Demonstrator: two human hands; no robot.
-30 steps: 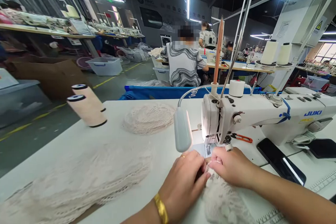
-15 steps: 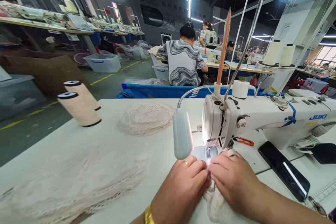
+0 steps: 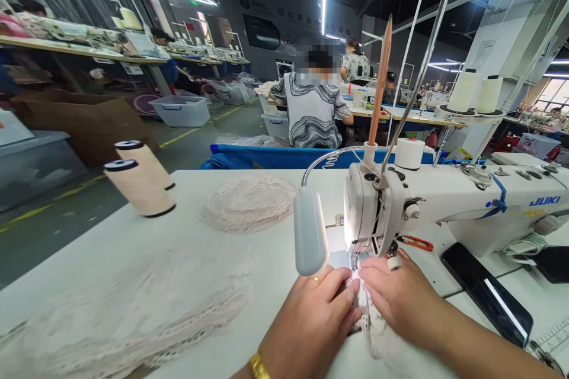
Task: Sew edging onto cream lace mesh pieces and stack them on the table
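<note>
A strip of white lace (image 3: 377, 334) runs under the needle area of a white sewing machine (image 3: 427, 192) and hangs toward me. My left hand (image 3: 313, 314), with a ring and a gold bracelet, is closed on the lace's left edge, thumb and fingers together just in front of the presser foot. From the other side my right hand (image 3: 402, 302) grips the lace, its fingertips close to the foot. The hands partly cover the lace between them. A grey lamp (image 3: 310, 234) on a bent metal neck lights the spot.
Piled lace (image 3: 251, 204) and a larger lace heap (image 3: 133, 305) lie left on the white table (image 3: 249, 331). Two cream thread cones (image 3: 140, 189) stand at its left edge. Right are an orange thread snipper (image 3: 415, 243) and a black phone (image 3: 486, 293). A co-worker (image 3: 313, 103) sits ahead.
Between my fingers more of the lace now shows, and my left thumb and fingers have shifted slightly apart from the right hand. The view has moved slightly.
</note>
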